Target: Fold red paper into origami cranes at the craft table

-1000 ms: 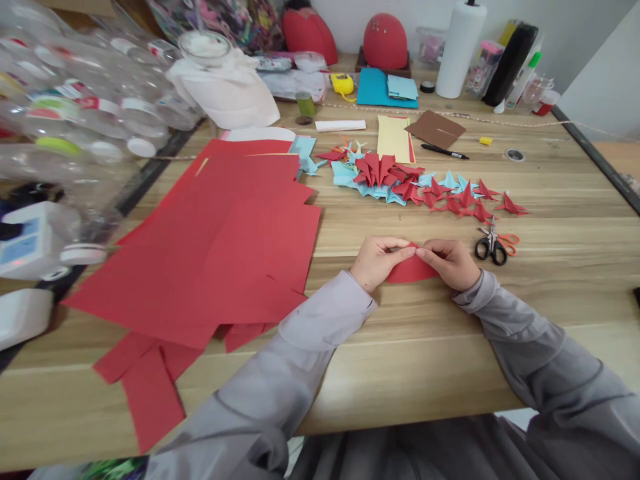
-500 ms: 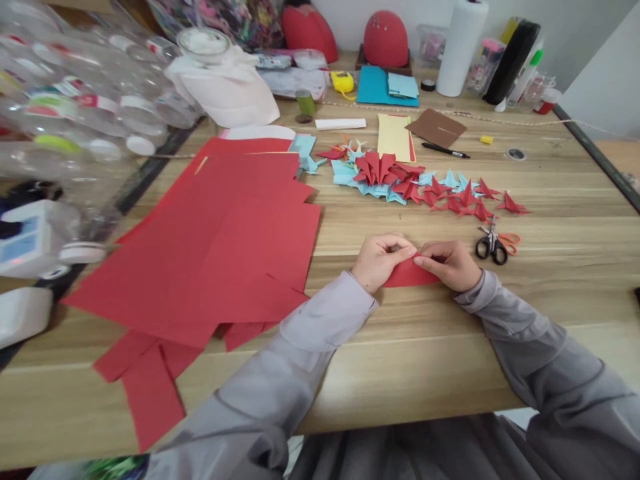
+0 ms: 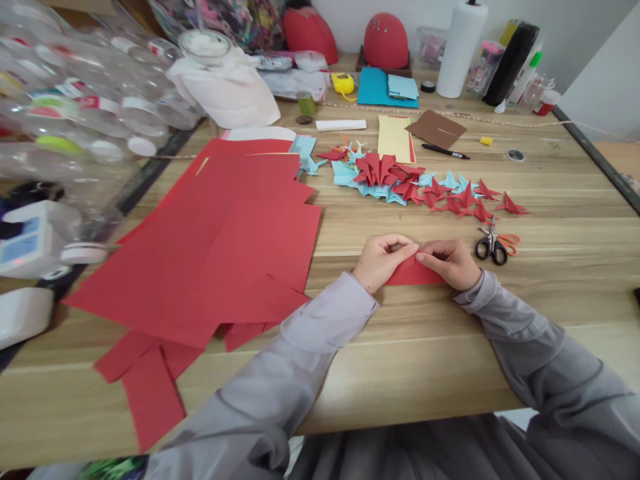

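Note:
A folded piece of red paper (image 3: 415, 274) lies low over the wooden table between my two hands. My left hand (image 3: 384, 260) pinches its top point, thumb against curled fingers. On the other side of that point, my right hand (image 3: 450, 262) grips the paper the same way, the fingertips of both hands nearly touching. Beyond my hands is a row of folded red cranes (image 3: 380, 169) and light blue ones. Just right of my right hand lie black-handled scissors (image 3: 492, 248), with an orange-handled pair partly under them.
Large red sheets (image 3: 215, 240) cover the table's left part. Plastic bottles (image 3: 90, 100) crowd the far left. Behind the cranes are a yellow paper stack (image 3: 395, 137), a brown sheet (image 3: 437, 129), a black pen (image 3: 446, 151) and a yellow tape measure (image 3: 343, 83).
The lower edge of the red paper has shifted slightly between my hands, and my fingertips have moved a little to the right along its top.

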Tool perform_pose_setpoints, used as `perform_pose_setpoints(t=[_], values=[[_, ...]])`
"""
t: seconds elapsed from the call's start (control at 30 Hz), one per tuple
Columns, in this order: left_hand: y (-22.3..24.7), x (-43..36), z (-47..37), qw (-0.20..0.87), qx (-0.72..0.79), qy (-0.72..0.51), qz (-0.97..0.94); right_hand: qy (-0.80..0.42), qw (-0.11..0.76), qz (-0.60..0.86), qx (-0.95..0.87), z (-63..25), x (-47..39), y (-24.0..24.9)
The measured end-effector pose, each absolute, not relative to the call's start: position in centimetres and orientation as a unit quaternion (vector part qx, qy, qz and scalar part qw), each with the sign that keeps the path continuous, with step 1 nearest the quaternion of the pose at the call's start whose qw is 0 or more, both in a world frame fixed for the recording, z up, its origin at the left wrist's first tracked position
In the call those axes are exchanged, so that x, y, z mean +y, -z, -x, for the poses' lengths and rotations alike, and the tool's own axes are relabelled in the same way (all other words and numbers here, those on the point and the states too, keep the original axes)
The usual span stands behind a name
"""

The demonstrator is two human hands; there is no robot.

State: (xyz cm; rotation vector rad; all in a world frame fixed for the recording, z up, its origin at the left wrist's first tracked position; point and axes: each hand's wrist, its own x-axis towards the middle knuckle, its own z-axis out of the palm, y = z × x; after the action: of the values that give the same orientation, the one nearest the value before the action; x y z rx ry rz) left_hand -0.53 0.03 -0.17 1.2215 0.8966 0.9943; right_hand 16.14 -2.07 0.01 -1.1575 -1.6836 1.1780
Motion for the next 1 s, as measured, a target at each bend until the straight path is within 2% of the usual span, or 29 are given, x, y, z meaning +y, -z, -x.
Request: perform_pose_setpoints(t=[0.63,1.0], values=[[-0.10,0.03,0.39,0.597,0.381,-0.404,-0.579,-0.478,0.356,0.436,-0.674,-15.92,-2.21,0.15],[-0.02,-0.03,0.53,0.621,0.393,-0.415,-0.536,-0.476,0.421,0.486,-0.600,-15.92,-2.09,-0.29]])
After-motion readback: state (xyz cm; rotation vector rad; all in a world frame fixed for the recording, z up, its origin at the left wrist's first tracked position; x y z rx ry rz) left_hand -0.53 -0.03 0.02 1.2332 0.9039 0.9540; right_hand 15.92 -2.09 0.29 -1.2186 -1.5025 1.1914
